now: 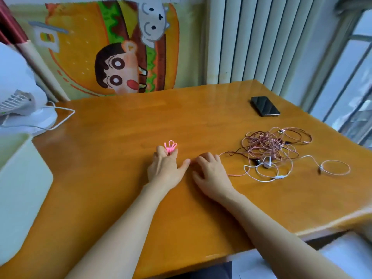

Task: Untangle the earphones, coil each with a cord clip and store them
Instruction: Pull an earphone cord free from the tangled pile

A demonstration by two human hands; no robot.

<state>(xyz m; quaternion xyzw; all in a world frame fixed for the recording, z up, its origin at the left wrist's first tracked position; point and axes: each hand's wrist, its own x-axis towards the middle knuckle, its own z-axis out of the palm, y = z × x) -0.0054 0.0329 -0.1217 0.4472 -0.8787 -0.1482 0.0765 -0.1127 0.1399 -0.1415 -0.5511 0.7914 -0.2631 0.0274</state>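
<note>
Item 1, earphones (269, 150): several pink and white cords in one knot. They lie on the table (120, 127), right of both hands, not yet untangled. One pink strand trails leftward out of the knot; I judge it the free end to start from.

Item 2, cord clips (170, 146): a pink bunch, loops poking past the fingertips of the left hand (164, 168). Its grip is closed on them. I judge they are kept clear of the knot, ready for coiling.

Item 3, right hand (211, 174): palm down, fingers loosely bent on the table. The trailing strand reaches its fingertips; I cannot tell whether the grip has it.

Item 4, white container (20, 178): left edge of view, possibly the store. That is my guess only.

Item 5, phone (264, 106): far side, well apart from the knot. Fan (18, 105): far left. Neither is in play.
</note>
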